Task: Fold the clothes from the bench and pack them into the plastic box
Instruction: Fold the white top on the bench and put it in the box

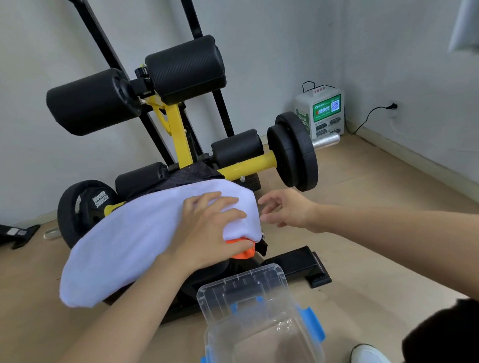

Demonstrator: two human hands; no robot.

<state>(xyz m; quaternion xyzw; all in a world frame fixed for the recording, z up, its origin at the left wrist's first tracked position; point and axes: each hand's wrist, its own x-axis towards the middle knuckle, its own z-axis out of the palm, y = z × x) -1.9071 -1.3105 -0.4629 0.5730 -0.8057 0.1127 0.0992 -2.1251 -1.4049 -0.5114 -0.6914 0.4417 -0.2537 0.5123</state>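
Note:
A white cloth (125,243) lies draped over the black and yellow weight bench (180,134). Under its right end an orange garment (243,252) peeks out, and a dark garment (188,174) shows behind it. My left hand (210,232) grips the right end of the white cloth, thumb beside the orange garment. To the right, my right hand (287,209) hovers with fingers spread, close to the cloth's edge and holding nothing. The clear plastic box (265,343) with blue clips stands on the floor below, its lid (238,289) tipped up behind it.
Black weight plates (292,150) stick out on the bench's yellow bar, right of the cloth. Another plate (81,209) sits at the left. A white and green charging station (322,111) stands in the corner. My white shoe (369,357) is beside the box.

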